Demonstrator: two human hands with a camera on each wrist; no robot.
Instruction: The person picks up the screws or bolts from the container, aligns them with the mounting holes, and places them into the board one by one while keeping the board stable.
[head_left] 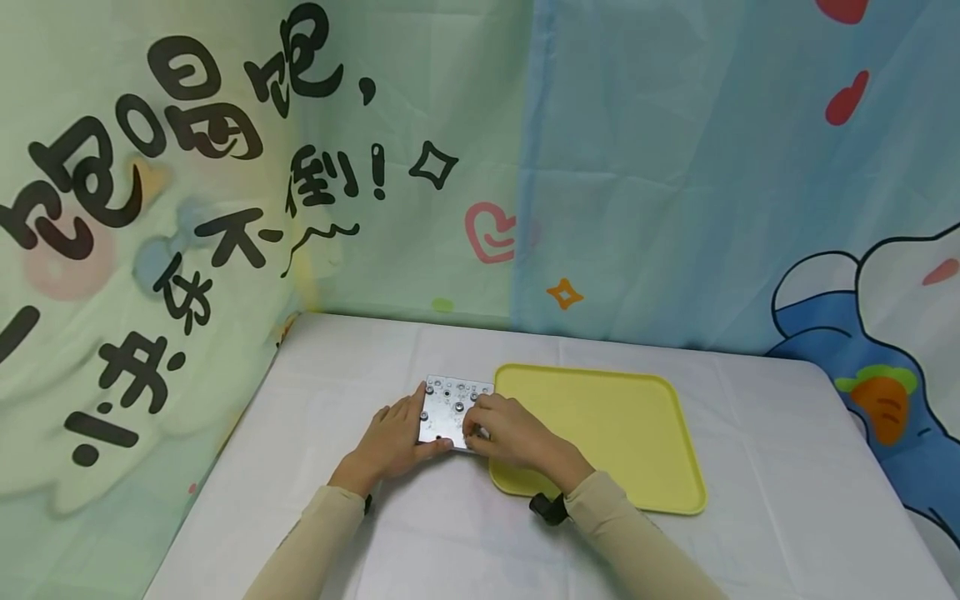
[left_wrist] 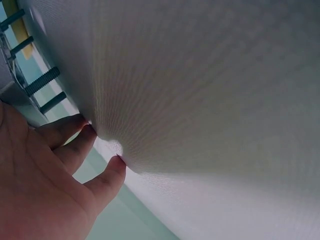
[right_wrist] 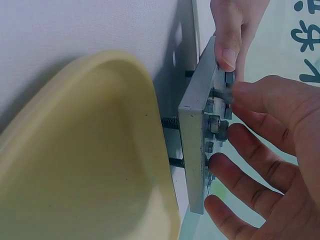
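Note:
A silver metal plate [head_left: 444, 423] with several bolts stands raised over the white cloth. Threaded bolt shanks [left_wrist: 44, 81] stick out of its underside, as the left wrist view shows. My left hand [head_left: 396, 440] lies at its left near corner, fingers straight along the left edge and thumb at the near edge. Other left fingertips [left_wrist: 120, 161] touch the cloth. My right hand [head_left: 510, 427] is over the plate's right side. Thumb and forefinger pinch a bolt [right_wrist: 221, 94] standing up from the plate, its top partly hidden by them. The other right fingers are spread beside hex bolt heads [right_wrist: 220, 129].
A yellow tray [head_left: 600, 433] lies on the table just right of the plate, under the right forearm. White cloth covers the table [head_left: 315, 367]. Behind it hangs a printed curtain [head_left: 637, 167]. A black strap device [head_left: 549, 508] sits at the right wrist.

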